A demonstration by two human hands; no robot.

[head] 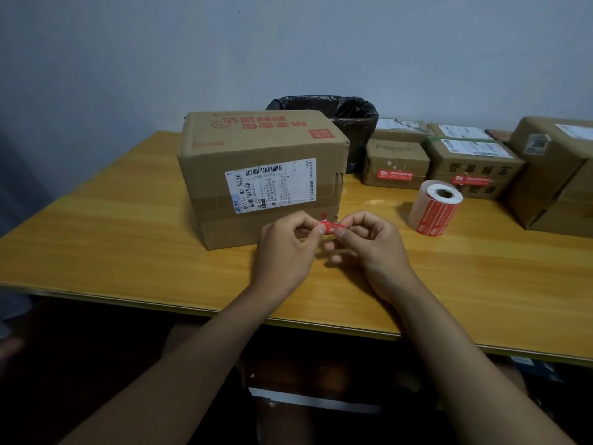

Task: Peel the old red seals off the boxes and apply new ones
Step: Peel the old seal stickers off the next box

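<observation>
- while the big box [260, 175] sits at the left-middle of the worktop [96, 239], its near face shows a white shipping label and brown tape, and only a small red scrap at the lower edge; the old seal looks to be mostly off it, though i cannot tell whether a new one is on yet.
- just in front of that box, the left hand [285, 248] pinches one end of a crumpled red seal [332, 227] between thumb and fingers.
- the right hand [369, 248] pinches the other end, its fingers curled in, so the seal hangs between both hands above the worktop.
- behind the box stands a bin with a black bag [349, 123], a likely place for the peeled piece.
- to the right lies a roll of new red seals [434, 208], on its side.
- further right, two small boxes [396, 163] [471, 168] each carry a red seal on the front, old or new i cannot say; other boxes [552, 168] show none from here, so a fair share of the job looks left.
</observation>
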